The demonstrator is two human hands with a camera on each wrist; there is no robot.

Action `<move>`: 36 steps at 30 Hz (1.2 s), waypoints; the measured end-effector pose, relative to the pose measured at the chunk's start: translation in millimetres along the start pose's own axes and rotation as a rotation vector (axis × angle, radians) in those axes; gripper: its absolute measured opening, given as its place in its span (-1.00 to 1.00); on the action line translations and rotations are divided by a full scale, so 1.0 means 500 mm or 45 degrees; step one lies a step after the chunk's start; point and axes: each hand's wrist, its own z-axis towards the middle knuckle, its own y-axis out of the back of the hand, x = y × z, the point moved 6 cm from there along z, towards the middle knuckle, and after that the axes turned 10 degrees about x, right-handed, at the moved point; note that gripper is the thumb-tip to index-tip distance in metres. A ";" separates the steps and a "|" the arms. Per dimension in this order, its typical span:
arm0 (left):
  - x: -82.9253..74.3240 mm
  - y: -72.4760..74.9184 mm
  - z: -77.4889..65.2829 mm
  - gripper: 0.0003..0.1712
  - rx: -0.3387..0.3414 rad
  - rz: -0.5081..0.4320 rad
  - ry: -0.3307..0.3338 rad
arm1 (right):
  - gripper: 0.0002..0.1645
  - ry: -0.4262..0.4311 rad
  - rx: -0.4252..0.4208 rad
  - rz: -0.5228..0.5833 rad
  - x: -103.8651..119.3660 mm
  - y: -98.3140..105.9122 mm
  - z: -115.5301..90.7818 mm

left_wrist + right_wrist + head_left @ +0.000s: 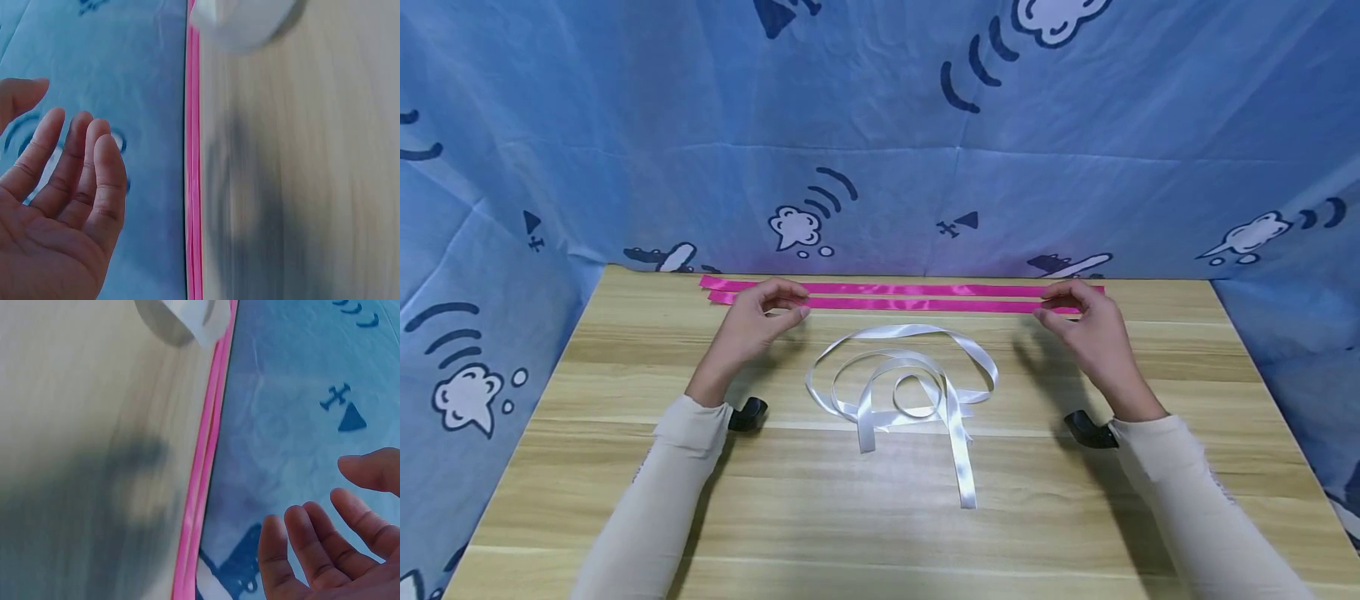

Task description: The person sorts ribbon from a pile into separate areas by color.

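Observation:
Two bright pink ribbons lie straight along the table's back edge, the rear ribbon (917, 290) close behind the front ribbon (917, 305). Over their left part hovers my left hand (752, 318), fingers bent loosely and thumb apart from them. My right hand (1088, 321) is held in much the same way over their right part. Both wrist views show nothing between the fingers of either hand. A white satin ribbon (958, 454) lies in loose loops between my forearms, two tails pointing towards me.
The wooden table (820, 533) ends at the back against a blue printed cloth (880, 108), which also hangs at both sides. Dark wrist camera mounts (749, 414) stick inward from the sleeves. A blurred whitish shape (244, 25) tops the left wrist view.

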 end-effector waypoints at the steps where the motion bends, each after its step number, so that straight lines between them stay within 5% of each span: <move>1: -0.005 -0.011 0.004 -0.65 0.022 -0.001 -0.008 | -0.71 0.008 0.011 0.004 0.001 -0.006 0.000; 14: -0.061 -0.155 0.069 -0.69 0.250 -0.019 -0.082 | -0.67 0.022 0.187 0.070 0.014 -0.086 0.012; 22: -0.078 -0.232 0.116 -0.65 0.365 0.096 -0.081 | -0.64 -0.081 0.330 0.081 0.007 -0.137 0.024; 30: -0.080 -0.274 0.153 -0.67 0.446 0.309 -0.073 | -0.70 -0.048 0.367 0.089 0.011 -0.175 0.029; 36: -0.078 -0.291 0.158 -0.71 0.429 0.438 -0.066 | -0.72 -0.046 0.380 0.090 0.015 -0.195 0.031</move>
